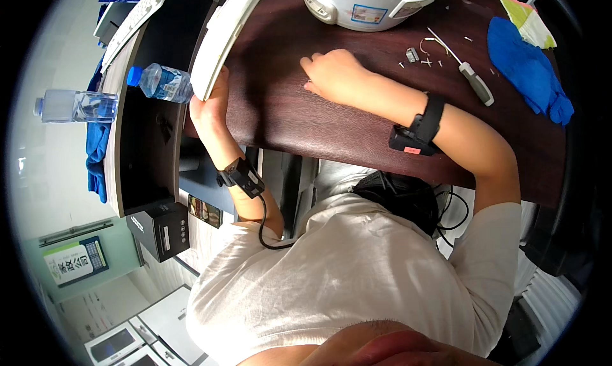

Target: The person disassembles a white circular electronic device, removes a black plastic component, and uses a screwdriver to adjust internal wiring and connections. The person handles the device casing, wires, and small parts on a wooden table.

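On the left, my left hand [210, 108] grips the lower end of a white plastic cover [223, 38]. The cover is tilted up nearly edge-on, and its edge hides part of the fingers. Over the dark brown table [274, 121], my right hand [336, 75] is loosely closed with the fingers curled, and nothing shows in it. Beyond it at the top stands a white rice-cooker-like housing [357, 12], with small parts inside. Screws [426, 63], a small metal bracket [412, 54] and a screwdriver [475, 84] with a grey handle lie to the right.
A blue cloth [526, 63] and a yellow-and-white cloth [528, 22] lie at the right edge. Near the cover, a blue-capped water bottle [164, 82] is in the shelf unit, with another bottle [80, 106] beyond. A black box [159, 231] and a phone [205, 211] are lower left.
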The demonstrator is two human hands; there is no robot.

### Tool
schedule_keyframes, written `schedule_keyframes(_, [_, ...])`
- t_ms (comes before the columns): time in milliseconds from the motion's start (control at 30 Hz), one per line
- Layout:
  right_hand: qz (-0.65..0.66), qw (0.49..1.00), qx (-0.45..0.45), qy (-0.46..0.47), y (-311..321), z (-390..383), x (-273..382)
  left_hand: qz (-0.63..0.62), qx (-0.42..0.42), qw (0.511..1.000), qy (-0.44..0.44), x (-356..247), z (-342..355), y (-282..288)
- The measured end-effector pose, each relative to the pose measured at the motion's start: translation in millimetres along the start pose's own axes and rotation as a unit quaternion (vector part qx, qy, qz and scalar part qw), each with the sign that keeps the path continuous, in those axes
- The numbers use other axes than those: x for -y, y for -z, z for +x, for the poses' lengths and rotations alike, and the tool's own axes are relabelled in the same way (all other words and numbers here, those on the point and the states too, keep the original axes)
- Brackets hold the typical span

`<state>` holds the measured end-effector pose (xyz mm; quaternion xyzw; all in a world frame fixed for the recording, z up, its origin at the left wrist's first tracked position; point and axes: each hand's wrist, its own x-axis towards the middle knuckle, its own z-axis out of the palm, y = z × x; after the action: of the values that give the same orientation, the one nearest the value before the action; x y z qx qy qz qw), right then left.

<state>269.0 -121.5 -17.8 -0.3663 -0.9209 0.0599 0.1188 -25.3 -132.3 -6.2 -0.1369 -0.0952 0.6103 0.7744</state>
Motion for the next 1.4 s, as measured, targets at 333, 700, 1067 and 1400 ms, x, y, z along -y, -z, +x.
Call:
schedule_keyframes(333, [-0.075, 0.997, 0.002, 0.034, -10, -6, -3, 0.087, -0.018, 0.996, -0.006, -22, 10, 9])
schedule_keyframes(700, [-0.112, 0.993, 0.009, 0.032, -28, 17, -1, 0.140, 0.013, 0.990, -0.001, -30, 11, 12])
schedule_keyframes(1067, [0.066, 0.984, -0.118, -0.120, 71, -92, -75, 0.515, -0.081, 0.818, -0.245, -12, 13, -2])
schedule_keyframes(1400, [-0.156, 0.935, -0.121, -0.296, 96, -212, -207, 0.758, -0.027, 0.462, -0.460, 101, -30, -55])
